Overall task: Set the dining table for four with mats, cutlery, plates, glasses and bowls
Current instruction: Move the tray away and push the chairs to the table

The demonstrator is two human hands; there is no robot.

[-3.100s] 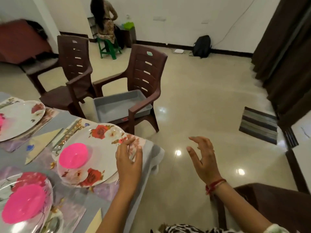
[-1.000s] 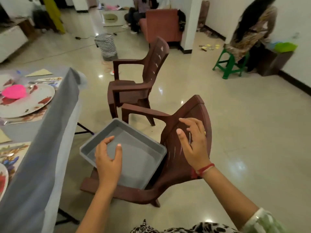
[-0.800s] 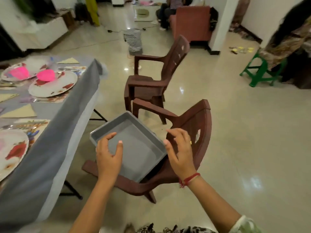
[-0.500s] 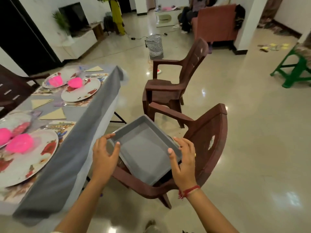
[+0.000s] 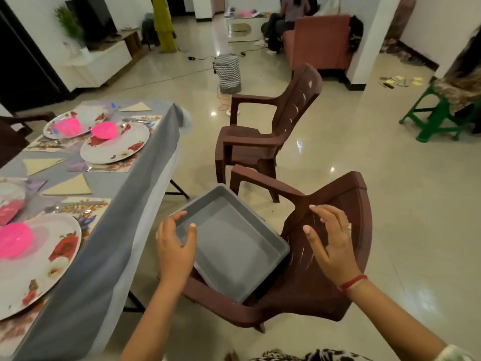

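1. Step in hand: the grey tray (image 5: 234, 252) lies empty on the seat of the brown chair (image 5: 341, 201), lower centre of the frame. The task's things are at the left of the frame, on the tabletop (image 5: 117, 196): flowered plates (image 5: 114, 149), pink bowls (image 5: 104, 129), mats (image 5: 89, 208) and cutlery (image 5: 65, 209). Glasses cannot be made out with certainty. Laying appears close to complete, and the step appears to concern the emptied tray.

2. Grip state: the left hand (image 5: 175, 247) is at the tray's near left corner, fingers loosely spread, thumb over the inner wall. No closed grip is visible, and contact with the rim cannot be confirmed. The right hand (image 5: 331, 242) is over the chair back at centre right, fingers spread, holding nothing.

3. Next move, if the tray is to be lifted: bring the right hand to the tray's right rim. Close both grips on opposite rims. Raise the tray level, clear of the armrests.
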